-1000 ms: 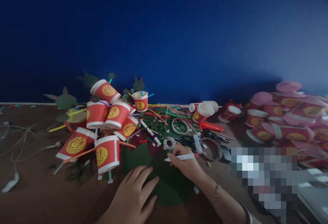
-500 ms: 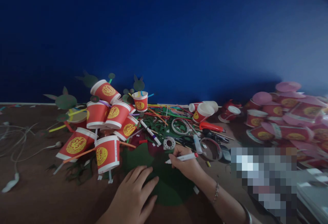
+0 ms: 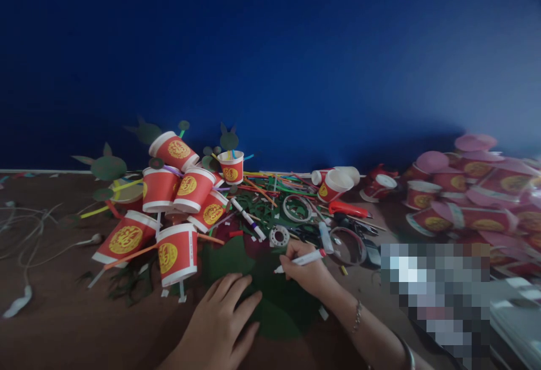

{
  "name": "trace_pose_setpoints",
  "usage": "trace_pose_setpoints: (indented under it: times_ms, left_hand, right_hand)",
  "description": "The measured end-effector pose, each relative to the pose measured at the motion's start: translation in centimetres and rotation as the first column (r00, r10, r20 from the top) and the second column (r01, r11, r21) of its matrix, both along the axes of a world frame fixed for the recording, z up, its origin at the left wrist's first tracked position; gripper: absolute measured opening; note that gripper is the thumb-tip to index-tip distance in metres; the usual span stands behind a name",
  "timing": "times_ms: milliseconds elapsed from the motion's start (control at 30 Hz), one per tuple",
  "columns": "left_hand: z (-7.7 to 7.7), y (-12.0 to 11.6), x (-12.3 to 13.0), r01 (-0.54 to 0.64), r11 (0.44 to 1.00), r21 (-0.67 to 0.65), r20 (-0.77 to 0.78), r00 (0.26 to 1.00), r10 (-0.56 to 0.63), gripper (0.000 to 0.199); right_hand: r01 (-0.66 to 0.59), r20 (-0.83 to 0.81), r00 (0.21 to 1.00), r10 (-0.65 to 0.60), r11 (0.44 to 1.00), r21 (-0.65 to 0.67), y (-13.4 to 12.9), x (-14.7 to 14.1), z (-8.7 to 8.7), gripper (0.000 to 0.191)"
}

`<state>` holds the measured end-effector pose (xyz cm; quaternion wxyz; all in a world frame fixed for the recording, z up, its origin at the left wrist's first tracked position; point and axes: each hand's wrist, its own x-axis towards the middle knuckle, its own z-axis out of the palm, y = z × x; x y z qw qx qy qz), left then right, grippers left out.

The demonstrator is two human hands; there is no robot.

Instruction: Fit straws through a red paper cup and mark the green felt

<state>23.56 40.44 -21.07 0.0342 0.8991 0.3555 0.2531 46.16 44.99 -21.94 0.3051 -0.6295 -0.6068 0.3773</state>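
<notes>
My right hand (image 3: 306, 271) is closed around a white marker (image 3: 307, 258) with a red end. The marker's tip points left, down at a dark green sheet of paper (image 3: 287, 313); whether it touches cannot be made out. Flat on the left part of that sheet lies my left hand (image 3: 228, 308), fingers spread and holding nothing. The sheet has a rounded outline, and both hands cover parts of it. Just beyond the right hand is a white ring-shaped roll (image 3: 279, 237). A second white marker (image 3: 248, 219) with a purple band lies behind the sheet.
Red paper cups (image 3: 177, 254) with green paper shapes and straws are piled at the left. More cups with pink discs (image 3: 475, 220) stand at the right. A tape roll (image 3: 297, 208), a glue bottle (image 3: 325, 238) and green scraps lie behind. White earphones (image 3: 19, 302) lie far left.
My right hand and the marker have shifted very slightly; the marker's tip has moved a little right and down. My left hand and the sheet stay in place.
</notes>
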Motion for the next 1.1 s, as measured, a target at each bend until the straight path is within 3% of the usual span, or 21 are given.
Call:
trace_pose_setpoints:
  times_ms: [133,367,533,700,833,1000,1100]
  left_hand:
    - [0.1,-0.01,-0.01,0.008,1.0,-0.005,0.002,1.0,-0.008,0.028]
    - [0.03,-0.07,0.07,-0.003,1.0,0.0,0.014,1.0,0.003,0.027]
    - [-0.08,-0.13,0.06,-0.003,1.0,-0.001,0.01,1.0,0.003,0.027]
    - [-0.03,-0.1,0.07,-0.003,1.0,0.004,0.017,1.0,0.003,0.027]
    - [-0.05,-0.08,0.05,-0.005,1.0,0.006,0.021,1.0,0.005,0.027]
    - [-0.15,-0.06,0.04,-0.005,1.0,0.009,0.026,1.0,0.004,0.027]
    - [-0.18,-0.03,0.03,-0.008,1.0,0.013,0.02,1.0,0.008,0.027]
  right_hand:
    - [-0.007,-0.079,0.997,0.001,0.997,-0.071,0.04,0.05,-0.02,0.022]
    - [-0.008,0.023,1.0,0.008,1.0,-0.001,0.03,0.05,-0.07,0.023]
    - [-0.02,-0.071,0.997,0.016,0.998,-0.054,0.07,0.18,-0.22,0.022]
    - [-0.021,0.002,1.0,0.021,1.0,-0.013,0.06,0.22,-0.14,0.023]
    - [-0.017,-0.078,0.997,0.01,0.996,-0.085,0.07,0.18,-0.06,0.022]
    - [-0.013,-0.018,1.0,0.013,1.0,-0.009,-0.02,0.12,-0.01,0.023]
    - [-0.019,-0.041,0.999,0.017,0.999,-0.046,0.01,0.12,-0.03,0.023]
